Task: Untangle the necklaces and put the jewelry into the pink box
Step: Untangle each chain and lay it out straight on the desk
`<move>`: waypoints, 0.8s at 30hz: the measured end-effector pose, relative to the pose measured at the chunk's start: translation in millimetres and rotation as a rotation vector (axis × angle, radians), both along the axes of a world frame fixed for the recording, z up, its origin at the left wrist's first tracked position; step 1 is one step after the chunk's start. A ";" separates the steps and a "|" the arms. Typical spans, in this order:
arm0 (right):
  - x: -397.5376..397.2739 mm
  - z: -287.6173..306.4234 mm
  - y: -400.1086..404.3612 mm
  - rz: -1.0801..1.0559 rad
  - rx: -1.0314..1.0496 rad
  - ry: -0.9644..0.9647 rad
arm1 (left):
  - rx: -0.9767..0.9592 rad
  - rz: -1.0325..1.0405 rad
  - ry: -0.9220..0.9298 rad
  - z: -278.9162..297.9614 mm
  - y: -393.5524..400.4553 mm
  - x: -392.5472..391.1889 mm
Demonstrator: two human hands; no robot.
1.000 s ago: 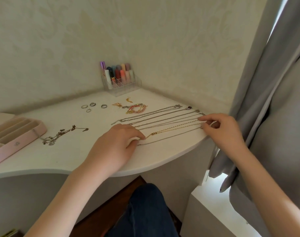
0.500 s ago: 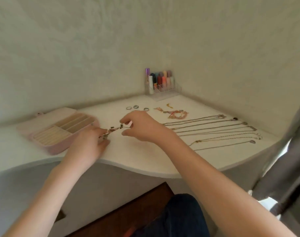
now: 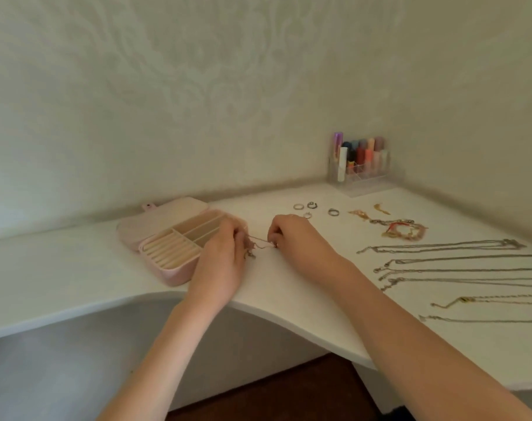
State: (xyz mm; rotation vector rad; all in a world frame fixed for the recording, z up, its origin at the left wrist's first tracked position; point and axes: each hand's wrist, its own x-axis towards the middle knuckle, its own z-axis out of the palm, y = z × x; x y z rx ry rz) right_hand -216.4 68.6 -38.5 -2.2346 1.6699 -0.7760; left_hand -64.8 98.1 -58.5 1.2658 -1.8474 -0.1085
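We see white desk (image 3: pixel 289 302); pink box (image 3: pixel 167 238) lies open on it. Just right of box, our left hand (image 3: pixel 222 262) and right hand (image 3: pixel 292 238) each pinch one end of tangled chain (image 3: pixel 260 242). Straightened necklaces (image 3: pixel 453 268) well right of box; rings (image 3: pixel 310 208) behind-right.

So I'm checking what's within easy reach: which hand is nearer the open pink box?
Left. The left hand sits against the pink box's right edge, overlapping it; the right hand is further right, across the small chain both pinch.
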 end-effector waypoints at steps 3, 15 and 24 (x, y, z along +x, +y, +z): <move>-3.2 -1.3 -4.2 -0.038 -0.013 -0.023 | -0.015 -0.045 0.056 2.0 0.8 4.1; 3.3 -8.8 2.6 0.066 -0.027 -0.015 | -0.057 -0.093 -0.101 -5.4 1.0 28.3; 21.7 -5.6 13.1 0.227 -0.001 -0.268 | 0.178 -0.194 0.314 8.2 -5.2 20.1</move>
